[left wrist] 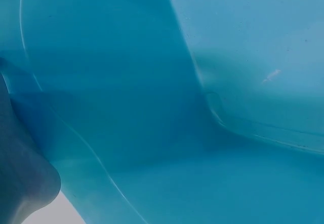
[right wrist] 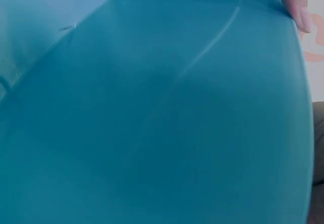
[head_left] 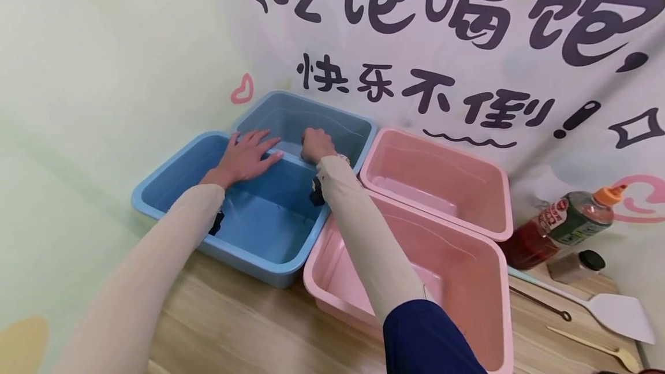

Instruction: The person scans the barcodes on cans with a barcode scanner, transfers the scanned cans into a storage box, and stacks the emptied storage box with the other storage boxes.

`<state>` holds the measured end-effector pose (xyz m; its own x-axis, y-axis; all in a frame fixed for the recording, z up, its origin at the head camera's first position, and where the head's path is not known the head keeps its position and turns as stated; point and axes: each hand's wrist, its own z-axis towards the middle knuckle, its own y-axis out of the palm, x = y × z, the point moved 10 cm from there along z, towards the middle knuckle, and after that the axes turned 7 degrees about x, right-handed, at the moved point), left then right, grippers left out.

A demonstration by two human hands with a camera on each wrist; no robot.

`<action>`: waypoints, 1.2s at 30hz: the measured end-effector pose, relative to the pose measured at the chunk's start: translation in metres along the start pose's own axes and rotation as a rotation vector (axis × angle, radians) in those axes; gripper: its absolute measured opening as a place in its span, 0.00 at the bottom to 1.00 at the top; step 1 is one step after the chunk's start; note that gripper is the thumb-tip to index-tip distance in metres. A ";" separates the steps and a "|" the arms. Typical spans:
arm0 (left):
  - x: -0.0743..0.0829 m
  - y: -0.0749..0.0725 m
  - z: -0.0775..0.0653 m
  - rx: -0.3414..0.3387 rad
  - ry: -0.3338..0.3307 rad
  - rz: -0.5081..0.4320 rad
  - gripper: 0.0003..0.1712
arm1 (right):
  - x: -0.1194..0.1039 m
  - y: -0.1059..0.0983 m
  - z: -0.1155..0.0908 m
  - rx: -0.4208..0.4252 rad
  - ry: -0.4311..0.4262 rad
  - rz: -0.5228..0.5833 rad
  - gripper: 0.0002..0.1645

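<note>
My left hand [head_left: 241, 157] lies over the far rim of the front blue bin [head_left: 260, 229], its fingers spread and straight toward the back blue bin [head_left: 332, 123]. To its right, my right hand [head_left: 317, 144] grips the same rim, fingers curled down on the back bin's side. The left wrist view shows the smooth blue bin wall [left wrist: 126, 92], with part of the left hand [left wrist: 25, 178] at the edge. In the right wrist view a fingertip [right wrist: 298, 11] hooks over the bin's rim [right wrist: 308, 97].
Two pink bins, one behind [head_left: 436, 175] and one in front [head_left: 467, 281], stand to the right. Beyond them are a red sauce bottle [head_left: 563, 227], a small jar [head_left: 576, 266], a white spatula [head_left: 620, 313] and a wooden spoon [head_left: 623, 356]. Walls rise behind and left.
</note>
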<state>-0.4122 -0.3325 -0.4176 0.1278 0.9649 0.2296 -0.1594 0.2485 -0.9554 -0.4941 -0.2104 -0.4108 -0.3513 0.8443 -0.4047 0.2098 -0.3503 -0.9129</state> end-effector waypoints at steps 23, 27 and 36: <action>0.015 -0.005 0.003 0.009 0.006 -0.002 0.37 | 0.018 -0.012 -0.005 0.008 0.063 0.050 0.17; 0.014 -0.003 0.003 0.003 0.011 -0.010 0.37 | 0.018 -0.016 -0.005 0.011 0.054 0.013 0.26; 0.003 -0.001 0.000 0.013 -0.001 -0.009 0.39 | 0.007 -0.035 -0.012 0.027 -0.003 -0.037 0.36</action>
<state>-0.4117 -0.3295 -0.4161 0.1281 0.9627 0.2385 -0.1711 0.2583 -0.9508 -0.4934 -0.1873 -0.3817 -0.3612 0.8554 -0.3712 0.1722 -0.3300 -0.9281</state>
